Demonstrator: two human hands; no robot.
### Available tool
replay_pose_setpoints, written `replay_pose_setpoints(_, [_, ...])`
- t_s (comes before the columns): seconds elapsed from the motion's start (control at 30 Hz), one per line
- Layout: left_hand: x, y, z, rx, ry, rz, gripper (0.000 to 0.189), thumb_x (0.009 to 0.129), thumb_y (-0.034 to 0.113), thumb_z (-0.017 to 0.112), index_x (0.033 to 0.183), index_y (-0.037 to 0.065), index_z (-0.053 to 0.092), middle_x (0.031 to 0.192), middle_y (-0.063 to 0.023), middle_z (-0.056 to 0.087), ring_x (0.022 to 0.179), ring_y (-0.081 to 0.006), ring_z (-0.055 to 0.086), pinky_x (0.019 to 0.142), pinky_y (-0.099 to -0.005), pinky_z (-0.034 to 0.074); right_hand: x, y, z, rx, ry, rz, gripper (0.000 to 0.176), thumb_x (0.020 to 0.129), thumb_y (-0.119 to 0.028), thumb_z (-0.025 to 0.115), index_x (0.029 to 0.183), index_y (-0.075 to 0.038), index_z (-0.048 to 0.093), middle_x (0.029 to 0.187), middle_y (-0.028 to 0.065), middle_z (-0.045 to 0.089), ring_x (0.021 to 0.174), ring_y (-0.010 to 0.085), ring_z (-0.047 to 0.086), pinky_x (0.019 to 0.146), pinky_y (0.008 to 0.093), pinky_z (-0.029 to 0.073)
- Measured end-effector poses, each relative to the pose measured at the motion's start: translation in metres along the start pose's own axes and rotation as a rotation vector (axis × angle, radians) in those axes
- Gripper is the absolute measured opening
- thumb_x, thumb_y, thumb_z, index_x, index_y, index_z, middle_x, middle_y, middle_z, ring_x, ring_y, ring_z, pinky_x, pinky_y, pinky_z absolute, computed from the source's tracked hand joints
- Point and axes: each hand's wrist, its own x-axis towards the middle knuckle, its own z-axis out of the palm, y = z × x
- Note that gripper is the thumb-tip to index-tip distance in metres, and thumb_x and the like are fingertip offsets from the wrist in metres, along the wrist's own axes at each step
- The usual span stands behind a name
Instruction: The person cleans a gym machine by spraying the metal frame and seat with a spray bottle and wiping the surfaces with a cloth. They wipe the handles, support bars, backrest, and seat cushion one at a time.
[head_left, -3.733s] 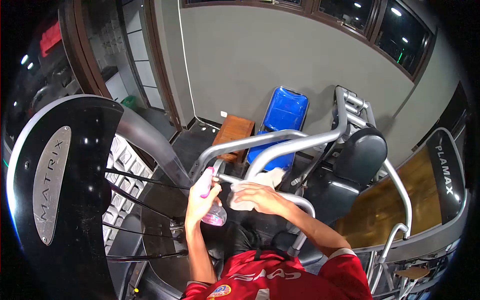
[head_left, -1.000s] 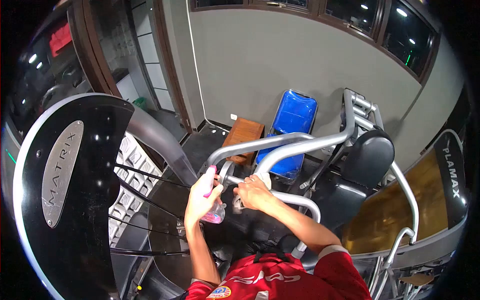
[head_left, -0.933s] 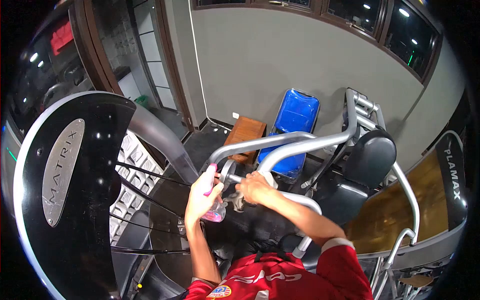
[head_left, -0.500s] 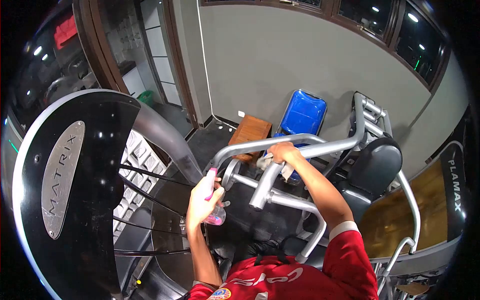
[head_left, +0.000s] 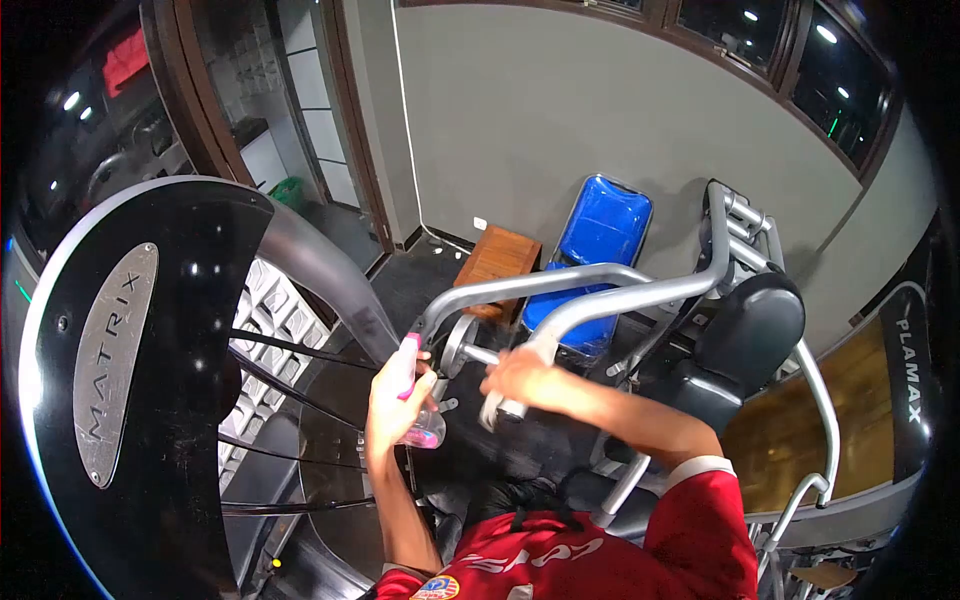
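At left, the black MATRIX panel (head_left: 105, 370) is standing nr the L hand (head_left: 385, 408), which is gripping the spray bottle (head_left: 426, 434) roughly upright, nozzle up. Right of it, the R hand (head_left: 525, 380), a bit blurred, is closing on a pale cloth (head_left: 490, 411) around the near end of the silver bar (head_left: 610, 300); prob. the wiping step. Exact finger wrap: can't tell. The next move is prob. calling for firm cloth contact w/ the tube, bottle staying clear. Far right, a black backrest (head_left: 752, 322) is standing apart.
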Motion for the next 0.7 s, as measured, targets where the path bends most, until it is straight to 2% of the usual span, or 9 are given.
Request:
replay_pose_setpoints(0.03, [0.0, 0.001, 0.0, 0.006, -0.001, -0.005, 0.037, 0.084, 0.003, 0.062, 0.119, -0.005, 0.05, 0.085, -0.0086, 0.056, 0.063, -0.0131, 0.058, 0.049, -0.0273, 0.053, -0.005, 0.02, -0.008, -0.148, 0.051, 0.086, 0.019, 0.079, -0.017, 0.055, 0.094, -0.023, 0.066, 0.093, 0.0048, 0.061, 0.093, 0.0273, 0.06, 0.067, 0.0402, 0.053])
replay_pose_setpoints(0.13, [0.001, 0.002, 0.009, -0.013, 0.004, 0.023, 0.035, 0.085, 0.006, 0.063, 0.115, -0.006, 0.05, 0.083, -0.0079, 0.056, 0.061, -0.0131, 0.058, 0.049, -0.0269, 0.052, -0.021, 0.111, 0.01, 0.001, 0.339, 0.376, 0.022, 0.079, -0.017, 0.055, 0.097, -0.023, 0.067, 0.091, 0.0051, 0.061, 0.091, 0.0275, 0.062, 0.07, 0.0436, 0.053])
replay_pose_setpoints(0.23, [0.001, 0.002, 0.018, -0.022, -0.011, 0.039, 0.035, 0.085, 0.006, 0.063, 0.115, -0.006, 0.05, 0.083, -0.0079, 0.056, 0.059, -0.0136, 0.058, 0.049, -0.0269, 0.051, -0.057, 0.185, 0.042, -0.019, 0.414, 0.732, 0.026, 0.086, -0.023, 0.048, 0.103, -0.021, 0.068, 0.105, 0.0083, 0.066, 0.096, 0.0285, 0.063, 0.081, 0.0439, 0.05])
replay_pose_setpoints(0.4, [-0.001, 0.009, 0.036, -0.091, -0.01, 0.055, 0.034, 0.085, 0.003, 0.062, 0.116, -0.005, 0.05, 0.084, -0.0074, 0.056, 0.055, -0.0119, 0.059, 0.05, -0.0259, 0.052, -0.095, 0.174, 0.032, 0.157, 0.57, 0.896, 0.024, 0.082, -0.013, 0.052, 0.101, -0.014, 0.067, 0.102, 0.0135, 0.064, 0.097, 0.0325, 0.061, 0.085, 0.0446, 0.047])
replay_pose_setpoints(0.5, [0.0, 0.004, 0.044, -0.134, -0.035, 0.077, 0.034, 0.085, 0.002, 0.061, 0.117, -0.004, 0.051, 0.086, -0.0076, 0.056, 0.056, -0.012, 0.059, 0.051, -0.0259, 0.052, -0.076, 0.136, 0.027, 0.224, 0.741, 0.744, 0.025, 0.08, -0.01, 0.054, 0.1, -0.013, 0.067, 0.099, 0.0122, 0.066, 0.09, 0.0302, 0.064, 0.082, 0.0406, 0.05])
replay_pose_setpoints(0.57, [0.001, -0.002, 0.046, -0.133, -0.048, 0.064, 0.034, 0.085, 0.002, 0.061, 0.117, -0.004, 0.051, 0.087, -0.0073, 0.056, 0.057, -0.0119, 0.059, 0.051, -0.0258, 0.053, -0.045, 0.102, 0.043, 0.466, 0.909, 0.353, 0.024, 0.075, -0.002, 0.057, 0.092, -0.015, 0.068, 0.095, 0.0123, 0.066, 0.088, 0.0313, 0.064, 0.077, 0.0405, 0.05])
replay_pose_setpoints(0.63, [0.001, -0.002, 0.047, -0.125, -0.058, 0.051, 0.034, 0.085, 0.002, 0.061, 0.118, -0.003, 0.051, 0.088, -0.007, 0.055, 0.058, -0.0118, 0.059, 0.051, -0.0256, 0.053, -0.032, 0.04, 0.028, 0.504, 0.836, 0.099, 0.026, 0.071, -0.004, 0.056, 0.092, -0.015, 0.067, 0.091, 0.0085, 0.064, 0.092, 0.0286, 0.061, 0.08, 0.0366, 0.05])
replay_pose_setpoints(0.67, [0.002, -0.001, 0.049, -0.143, -0.046, 0.064, 0.034, 0.085, 0.002, 0.061, 0.117, -0.003, 0.052, 0.088, -0.0065, 0.055, 0.059, -0.0115, 0.059, 0.051, -0.0254, 0.053, -0.028, 0.013, 0.02, 0.285, 0.549, 0.139, 0.028, 0.068, -0.003, 0.057, 0.092, -0.014, 0.066, 0.093, 0.0065, 0.064, 0.091, 0.0272, 0.061, 0.085, 0.0357, 0.049])
replay_pose_setpoints(0.7, [0.002, -0.001, 0.049, -0.161, -0.03, 0.076, 0.034, 0.085, 0.002, 0.061, 0.117, -0.003, 0.052, 0.088, -0.006, 0.055, 0.06, -0.0112, 0.059, 0.051, -0.0253, 0.053, -0.033, 0.005, 0.013, 0.267, 0.608, 0.026, 0.026, 0.068, -0.003, 0.057, 0.091, -0.013, 0.065, 0.094, 0.0051, 0.063, 0.095, 0.0248, 0.061, 0.087, 0.0356, 0.048])
